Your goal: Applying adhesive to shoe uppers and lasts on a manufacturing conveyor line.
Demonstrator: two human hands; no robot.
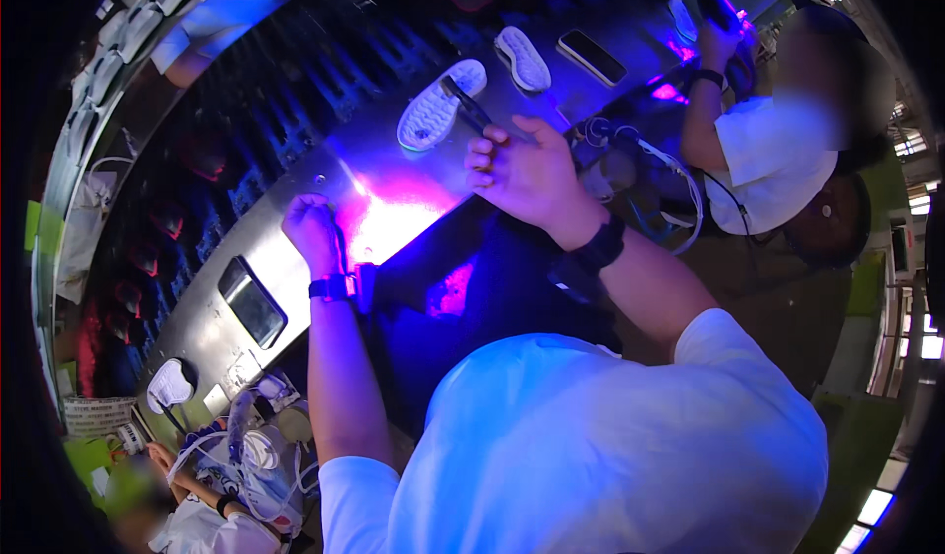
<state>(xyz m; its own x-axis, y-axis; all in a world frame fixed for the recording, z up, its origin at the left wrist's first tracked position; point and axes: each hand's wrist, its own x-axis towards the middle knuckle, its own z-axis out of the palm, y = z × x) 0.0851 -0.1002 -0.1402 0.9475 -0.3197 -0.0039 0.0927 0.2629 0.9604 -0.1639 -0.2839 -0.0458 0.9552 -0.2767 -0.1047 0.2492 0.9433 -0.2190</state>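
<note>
My right hand [524, 172] is closed around a slim dark tool [469, 103]; its kind is not clear. The tool's far end lies over a pale shoe sole [425, 116] with a textured face, on the metal bench [295, 205]. My left hand [313, 227] rests near the bench surface with its fingers curled together, left of a bright pink-violet patch of light. Whether it holds anything small is hidden. A second pale sole [523, 59] lies farther right.
Beside that sole lies a phone [592, 57]; another dark-screened phone [253, 301] sits nearer on the left. Co-workers sit at the right [778, 151] and lower left [212, 515]. Cables [679, 165] hang by the bench's right edge. Dark slatted machinery [266, 111] runs along the far side.
</note>
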